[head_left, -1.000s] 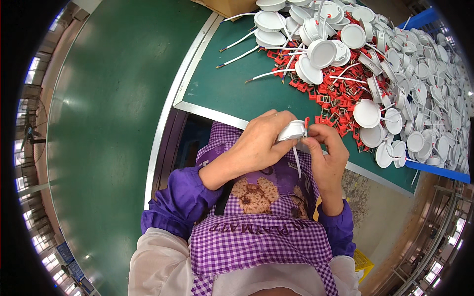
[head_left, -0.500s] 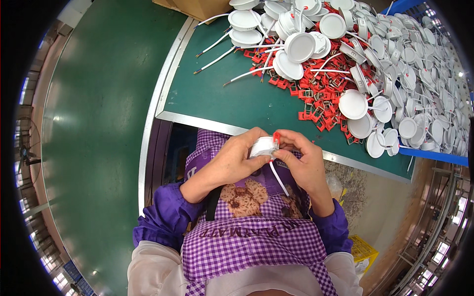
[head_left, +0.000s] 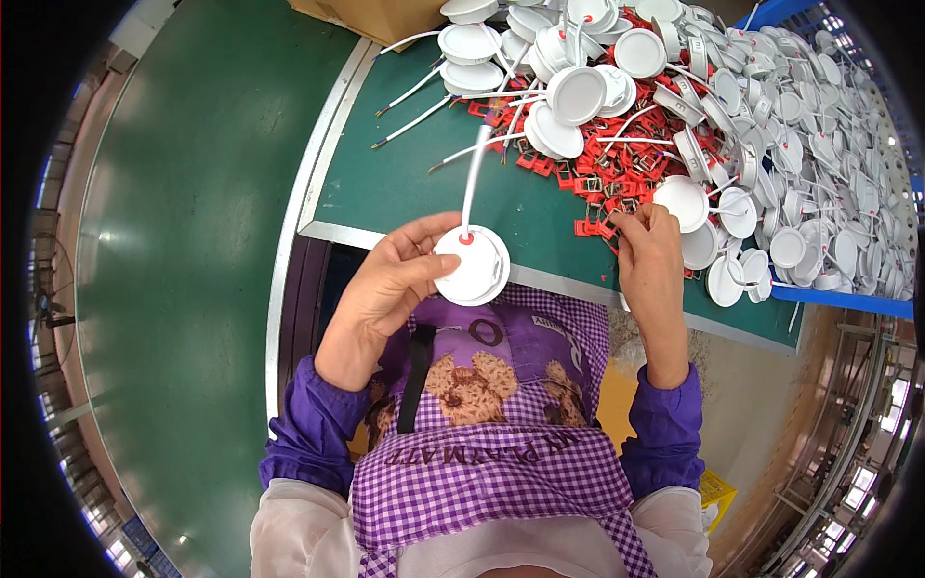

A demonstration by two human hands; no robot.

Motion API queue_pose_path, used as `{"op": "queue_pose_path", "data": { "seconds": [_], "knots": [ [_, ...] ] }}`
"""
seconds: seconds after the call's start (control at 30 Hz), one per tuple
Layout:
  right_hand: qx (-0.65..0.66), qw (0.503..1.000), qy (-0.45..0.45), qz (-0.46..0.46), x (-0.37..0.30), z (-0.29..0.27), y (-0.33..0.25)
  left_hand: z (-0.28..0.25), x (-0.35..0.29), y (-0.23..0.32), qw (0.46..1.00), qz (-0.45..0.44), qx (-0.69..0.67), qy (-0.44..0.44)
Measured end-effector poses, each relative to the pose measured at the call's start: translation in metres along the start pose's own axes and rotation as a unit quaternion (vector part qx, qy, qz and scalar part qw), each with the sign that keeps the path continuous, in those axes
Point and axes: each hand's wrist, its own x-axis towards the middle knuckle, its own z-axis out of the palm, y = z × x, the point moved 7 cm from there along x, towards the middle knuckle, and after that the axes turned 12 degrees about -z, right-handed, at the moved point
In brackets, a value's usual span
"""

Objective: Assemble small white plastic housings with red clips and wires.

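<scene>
1. Left hand [head_left: 385, 281] pinches the white lamp [head_left: 477, 279] over the apron [head_left: 482, 482] — now turned, its cable [head_left: 473, 183] upward
2. Right hand [head_left: 656, 265] has left the lamp for the red clips [head_left: 621, 181] — cannot tell whether it grips one
3. Seemingly a fresh clip is being picked

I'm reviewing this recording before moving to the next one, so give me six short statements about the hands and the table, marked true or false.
1. The left hand holds a round white lamp. True.
2. The right hand grips that same lamp. False: its fingertips are at the near edge of the red clips.
3. The held lamp's white cable points away from the person's body. True.
4. The blue crate is left of the red clips. False: it is to their right.
5. The tabletop is white. False: it is green.
6. The person wears purple sleeves. True.
</scene>
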Motion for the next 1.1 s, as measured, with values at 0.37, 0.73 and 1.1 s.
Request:
{"op": "queue_pose_path", "data": {
  "seconds": [0.37, 0.73, 1.1],
  "knots": [
    [0.098, 0.989, 0.106, 0.032, 0.004, -0.002, 0.006, 0.032, 0.005, -0.019, 0.996, -0.018, -0.078, -0.046],
    [0.293, 0.945, 0.028, 0.146, 0.011, 0.024, -0.053, 0.037, 0.007, -0.012, 0.965, 0.181, 0.162, 0.095],
    [0.295, 0.952, 0.051, 0.068, 0.004, 0.018, -0.07, 0.043, 0.002, -0.009, 0.941, 0.212, 0.24, 0.112]
  ]
}}
